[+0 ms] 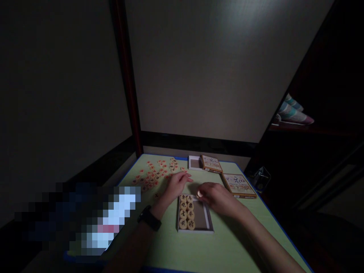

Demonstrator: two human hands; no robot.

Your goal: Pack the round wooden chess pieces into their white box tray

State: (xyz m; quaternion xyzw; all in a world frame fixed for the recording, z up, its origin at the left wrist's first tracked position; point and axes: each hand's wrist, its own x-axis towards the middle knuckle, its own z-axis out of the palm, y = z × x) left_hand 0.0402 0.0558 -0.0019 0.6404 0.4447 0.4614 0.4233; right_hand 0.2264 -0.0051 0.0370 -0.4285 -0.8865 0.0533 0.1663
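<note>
In the head view my right hand [217, 197] pinches a round wooden Chinese chess piece [199, 194] over the far right part of a shallow box tray [203, 216]. Two columns of pieces with black characters [187, 212] fill the tray's left side; its right side shows a bare brown bottom. My left hand [178, 185], with a black watch [149, 218] on the wrist, hovers just beyond the tray's far left corner. Its fingers stretch to the right and hold nothing that I can see. Loose Chinese chess pieces [152, 178], many with red characters, lie scattered beyond it.
A second box tray [195, 163] stands at the table's far edge, with a printed box lid [212, 163] against it. Another printed lid [239, 185] lies on the right. A bright blurred patch [113, 220] covers the table's left side. A wall [199, 76] rises behind the green table [227, 242].
</note>
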